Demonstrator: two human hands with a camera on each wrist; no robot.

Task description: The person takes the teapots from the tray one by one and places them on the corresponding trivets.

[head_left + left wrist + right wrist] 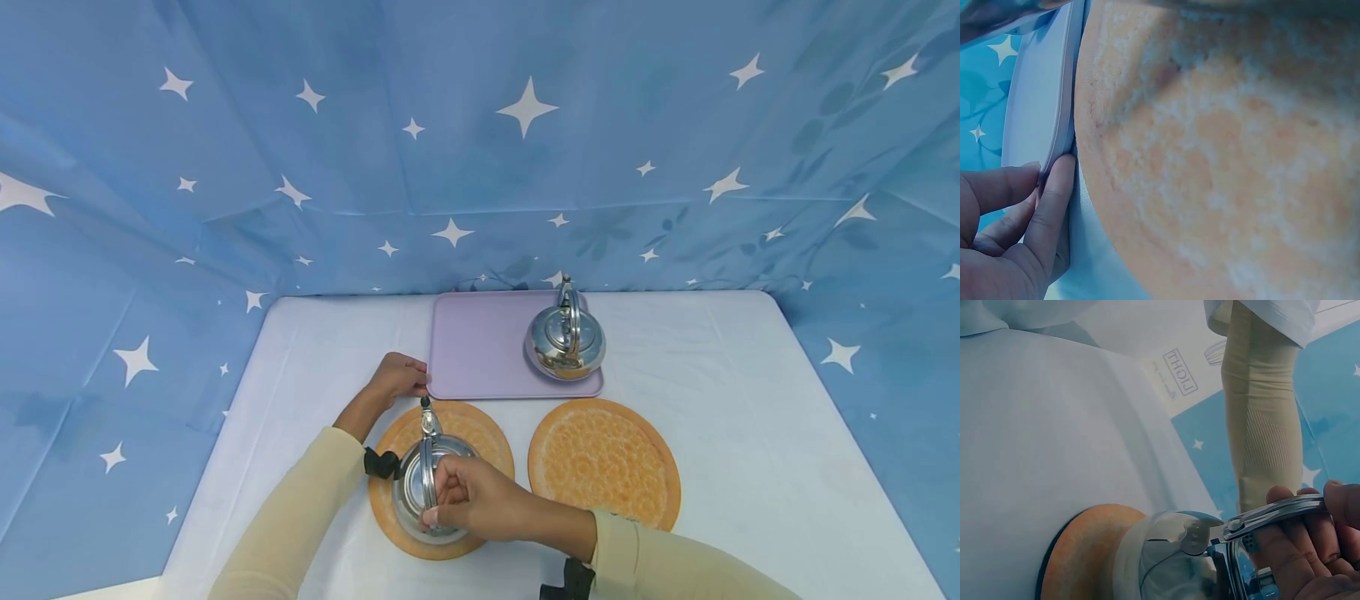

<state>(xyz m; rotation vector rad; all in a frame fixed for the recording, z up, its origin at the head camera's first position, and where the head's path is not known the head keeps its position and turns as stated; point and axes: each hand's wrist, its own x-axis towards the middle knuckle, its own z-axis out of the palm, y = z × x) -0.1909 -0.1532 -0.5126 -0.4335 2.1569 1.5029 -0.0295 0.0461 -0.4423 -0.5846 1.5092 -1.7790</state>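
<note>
My right hand grips the handle of a shiny steel kettle, its fingers curled round it in the right wrist view. That kettle is over the left of two round, orange-brown, bread-patterned mats; whether it touches the mat I cannot tell. With thumb and fingers, my left hand pinches the near left corner of a lilac tray. The left wrist view shows the tray edge between thumb and fingers. A second steel kettle stands upright on the tray's right side.
The other round mat lies to the right, partly covered by my right forearm. A white cloth covers the table. Behind it hangs a blue curtain with white stars.
</note>
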